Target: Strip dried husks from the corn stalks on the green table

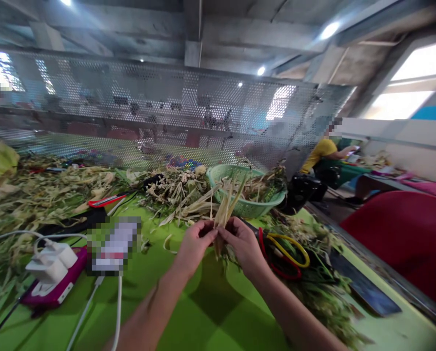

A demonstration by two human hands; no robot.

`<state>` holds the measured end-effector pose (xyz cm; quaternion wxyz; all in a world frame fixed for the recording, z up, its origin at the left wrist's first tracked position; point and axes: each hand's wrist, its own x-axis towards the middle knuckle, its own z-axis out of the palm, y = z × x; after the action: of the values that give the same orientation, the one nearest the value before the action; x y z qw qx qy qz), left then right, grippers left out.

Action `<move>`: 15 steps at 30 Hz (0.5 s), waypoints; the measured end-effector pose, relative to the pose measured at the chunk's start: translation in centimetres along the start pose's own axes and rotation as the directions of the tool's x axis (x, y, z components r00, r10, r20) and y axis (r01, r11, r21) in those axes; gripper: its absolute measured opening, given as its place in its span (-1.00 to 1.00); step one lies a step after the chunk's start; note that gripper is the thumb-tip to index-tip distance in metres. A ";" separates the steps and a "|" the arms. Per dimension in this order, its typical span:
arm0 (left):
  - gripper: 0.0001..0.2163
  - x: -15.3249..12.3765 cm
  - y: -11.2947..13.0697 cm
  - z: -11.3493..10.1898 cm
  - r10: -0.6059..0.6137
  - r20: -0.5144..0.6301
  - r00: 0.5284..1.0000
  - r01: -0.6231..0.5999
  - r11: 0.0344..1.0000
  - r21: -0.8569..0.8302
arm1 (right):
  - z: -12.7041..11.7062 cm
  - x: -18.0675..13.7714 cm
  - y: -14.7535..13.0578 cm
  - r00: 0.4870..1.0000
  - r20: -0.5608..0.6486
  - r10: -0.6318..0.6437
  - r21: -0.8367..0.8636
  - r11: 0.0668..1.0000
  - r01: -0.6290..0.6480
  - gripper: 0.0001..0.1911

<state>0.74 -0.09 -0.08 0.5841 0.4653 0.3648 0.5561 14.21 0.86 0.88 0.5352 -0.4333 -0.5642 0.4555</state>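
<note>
The table's near edge and left edge are cut off by the frame, and both forearms run out of it at the bottom. The left hand and the right hand meet near the middle of the table, side by side, each pinching the same dry leaves between thumb and fingers. The lower ends of the leaves fall into shadow below the hands; their upper ends stand up in front of the basket, hiding part of its rim. How many leaves are pinched is hard to tell, as they overlap.

Blurring squares cover the phone toward the left edge. Beside the right hand, the rest of whatever carries the loops is partly covered; one loop is red, one yellow. The leaf heap buries much of the far left corner.

Counted: one basket, toward the far edge; one power strip near the left edge, with two white chargers in it; one red knife by the heap; one dark slab along the right edge. Past that edge are a red chair, cut off, and one person in yellow.
</note>
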 end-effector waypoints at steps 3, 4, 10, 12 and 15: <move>-0.75 0.1 0.0 -0.1 -0.016 0.002 1.000 0.016 1.000 -0.007 | 0.0 -0.1 -0.2 1.000 -0.001 0.031 0.051 0.998 -0.031 -0.69; -0.76 0.2 0.0 -0.3 -0.015 -0.015 1.000 0.015 1.000 0.008 | 0.0 -0.1 -0.3 0.999 -0.010 0.033 0.063 0.997 -0.032 -0.68; -0.79 1.9 -0.5 -4.0 0.113 -0.339 0.934 -0.004 0.953 0.304 | -1.1 0.4 -1.3 0.987 -0.158 0.014 0.104 0.995 0.003 -0.68; -0.80 2.2 -0.7 -5.0 0.136 -0.360 0.923 0.012 0.924 0.382 | -1.6 0.7 -1.4 0.985 -0.171 0.034 0.119 0.993 -0.014 -0.68; -0.75 2.0 -0.5 -5.2 0.227 -0.348 0.910 0.024 0.808 0.588 | -1.8 0.9 -1.2 0.989 -0.125 0.085 0.114 0.991 -0.071 -0.66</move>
<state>-3.84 2.63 -1.92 0.2951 0.5156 0.6029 0.5325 15.98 1.62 2.30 0.5751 -0.4538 -0.4852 0.4773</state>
